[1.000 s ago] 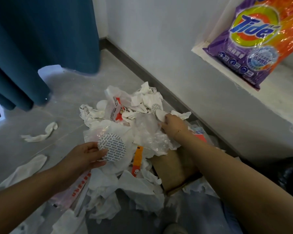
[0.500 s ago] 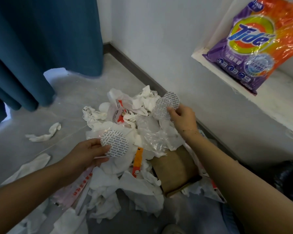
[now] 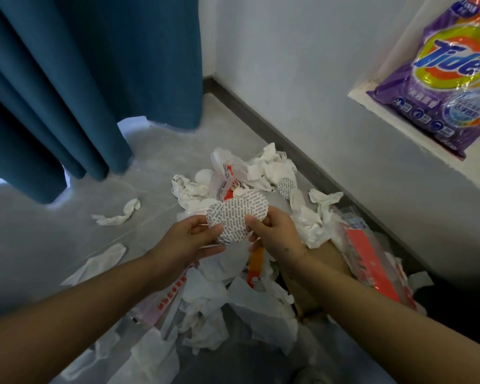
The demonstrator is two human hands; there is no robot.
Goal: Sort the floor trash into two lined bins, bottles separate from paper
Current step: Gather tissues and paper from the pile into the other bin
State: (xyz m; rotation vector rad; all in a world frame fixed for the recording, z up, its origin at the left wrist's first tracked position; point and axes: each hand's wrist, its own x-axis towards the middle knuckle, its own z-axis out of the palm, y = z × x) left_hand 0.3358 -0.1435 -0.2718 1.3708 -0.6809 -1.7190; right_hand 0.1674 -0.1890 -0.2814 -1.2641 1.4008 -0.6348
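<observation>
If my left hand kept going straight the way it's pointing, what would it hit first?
The left hand points up and to the right, so it would likely meet the printed discs it already pinches, then the right hand holding them from the other side. Depth is hard to judge from one view.

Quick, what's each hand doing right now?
Left hand: fingers pinching the round printed discs.
Right hand: fingers pinching the same discs from the other side.
</observation>
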